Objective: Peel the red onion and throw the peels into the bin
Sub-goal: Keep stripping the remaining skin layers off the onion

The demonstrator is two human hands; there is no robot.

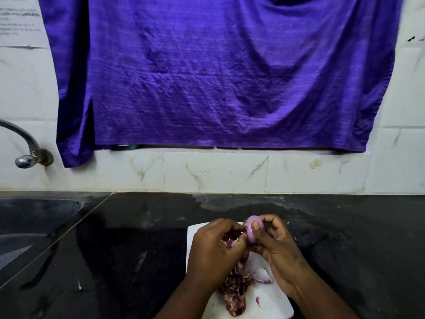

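Observation:
My right hand [276, 247] grips a small red onion [252, 234], its pale purple flesh showing, with the thumb pressed on its front. My left hand [213, 252] pinches a strip of peel at the onion's left side. Both hands hover over a white cutting board [273, 300] on the black counter. A heap of dry reddish-brown peels [236, 288] lies on the board below the hands, with a purple-white onion piece [263, 275] beside it. No bin is in view.
A dark sink [34, 217] sits at the left with a metal tap [25, 146] on the tiled wall. A purple cloth [218, 72] hangs above the black counter [128, 249]. Small peel scraps [258, 301] lie on the board.

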